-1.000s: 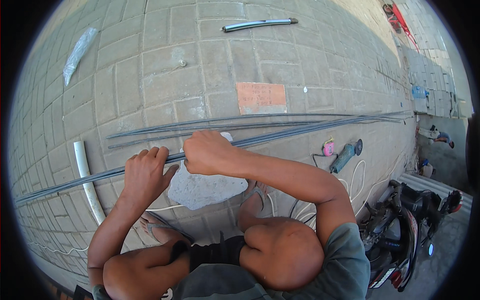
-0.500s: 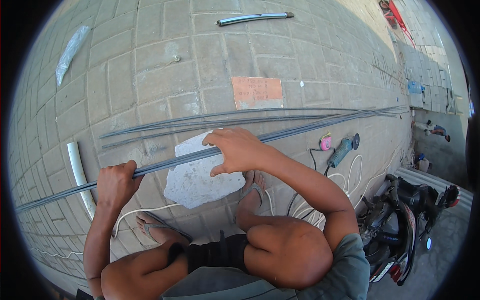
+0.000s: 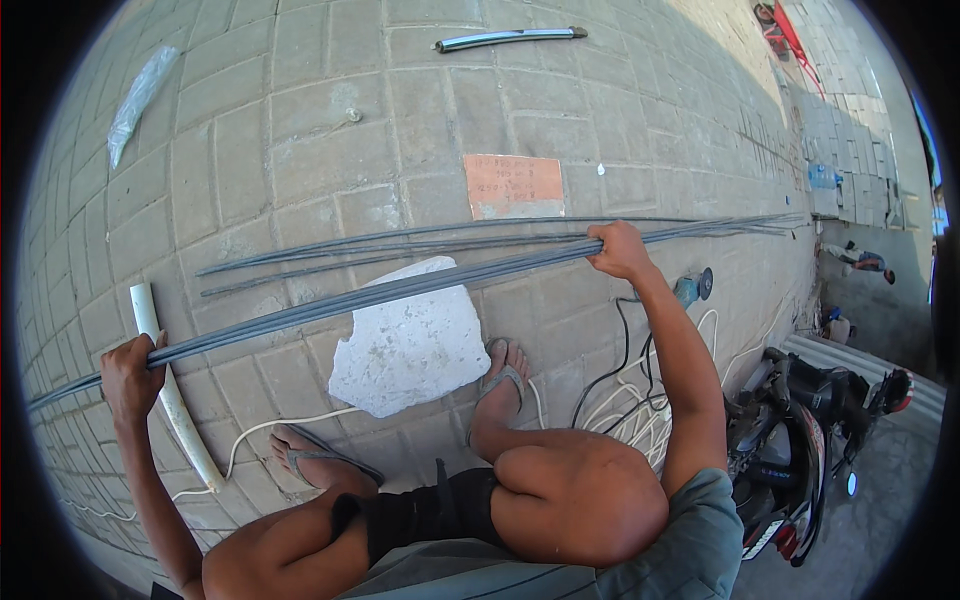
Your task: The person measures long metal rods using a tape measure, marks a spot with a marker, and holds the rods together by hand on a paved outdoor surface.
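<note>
A bundle of long thin grey metal rods (image 3: 400, 290) runs across the view from the far left to the right. My left hand (image 3: 132, 378) is closed round its left part, above a white pipe. Farther right, my right hand (image 3: 620, 250) grips the same bundle, its fingers wrapped over it. Beneath the middle of the rods lies a pale, rough-edged stone slab (image 3: 410, 350), between and just ahead of my feet. Several loose rods (image 3: 400, 240) rest on the paving beyond the bundle, converging with it at the right.
A white pipe (image 3: 180, 410) lies at left. An orange-brown card (image 3: 515, 186) sits beyond the rods. Right of my feet are a teal angle grinder (image 3: 690, 288), coiled cables (image 3: 640, 405) and a parked motorcycle (image 3: 790, 440). A shiny tube (image 3: 510, 39) lies farther off; another person (image 3: 860, 260) is at far right.
My hands have moved apart along the rods, the left hand leftward and the right hand rightward off the slab area. My right hand, loosely curved before, is now wrapped round the bundle.
</note>
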Motion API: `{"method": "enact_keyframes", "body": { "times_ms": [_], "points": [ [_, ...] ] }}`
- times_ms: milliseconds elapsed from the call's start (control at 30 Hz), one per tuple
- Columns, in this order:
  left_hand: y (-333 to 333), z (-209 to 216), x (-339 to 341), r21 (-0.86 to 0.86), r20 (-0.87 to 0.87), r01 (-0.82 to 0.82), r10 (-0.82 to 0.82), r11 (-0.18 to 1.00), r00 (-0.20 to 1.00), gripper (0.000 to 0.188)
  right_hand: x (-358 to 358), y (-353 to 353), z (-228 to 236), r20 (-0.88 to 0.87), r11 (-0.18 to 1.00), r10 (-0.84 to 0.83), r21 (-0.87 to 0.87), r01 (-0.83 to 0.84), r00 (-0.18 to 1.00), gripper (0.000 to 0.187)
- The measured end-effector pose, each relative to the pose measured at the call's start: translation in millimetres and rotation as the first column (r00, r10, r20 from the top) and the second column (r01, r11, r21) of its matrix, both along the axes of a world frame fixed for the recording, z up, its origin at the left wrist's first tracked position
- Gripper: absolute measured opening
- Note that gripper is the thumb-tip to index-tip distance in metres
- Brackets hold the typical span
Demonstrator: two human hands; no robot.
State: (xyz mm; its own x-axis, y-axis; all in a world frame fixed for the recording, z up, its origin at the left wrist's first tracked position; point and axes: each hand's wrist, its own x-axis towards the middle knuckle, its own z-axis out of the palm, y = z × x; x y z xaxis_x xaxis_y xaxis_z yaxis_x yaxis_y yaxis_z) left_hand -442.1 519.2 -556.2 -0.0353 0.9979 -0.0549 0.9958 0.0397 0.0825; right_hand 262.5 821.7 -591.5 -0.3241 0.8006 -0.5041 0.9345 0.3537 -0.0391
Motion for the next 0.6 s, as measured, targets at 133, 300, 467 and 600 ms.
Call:
{"method": "enact_keyframes", "body": {
  "times_ms": [133,300,467,600],
  "points": [
    [-58.0,-98.0,-113.4,-0.187,-0.118,-0.032,0.01,0.982,0.993,0.026,-33.8,-4.5,2.1,0.042,0.982,0.188,-0.007,-0.187,0.981,0.022],
    [-136.5,-190.8,-258.5,-0.398,-0.031,-0.216,0.222,0.892,0.974,0.037,-88.1,-27.9,-1.6,-0.056,0.969,0.235,-0.061,-0.238,0.97,0.021],
    [-156.5,-176.8,-303.2,-0.32,0.013,-0.286,0.306,0.903,0.952,0.038,-148.9,-41.4,14.2,-0.124,0.964,0.234,-0.098,-0.247,0.964,0.019],
    [-147.1,-154.4,-301.8,-0.255,-0.174,-0.33,0.292,0.909,0.94,0.021,-193.4,-51.7,8.2,-0.171,0.96,0.246,-0.089,-0.264,0.954,0.019]
  ]
}}
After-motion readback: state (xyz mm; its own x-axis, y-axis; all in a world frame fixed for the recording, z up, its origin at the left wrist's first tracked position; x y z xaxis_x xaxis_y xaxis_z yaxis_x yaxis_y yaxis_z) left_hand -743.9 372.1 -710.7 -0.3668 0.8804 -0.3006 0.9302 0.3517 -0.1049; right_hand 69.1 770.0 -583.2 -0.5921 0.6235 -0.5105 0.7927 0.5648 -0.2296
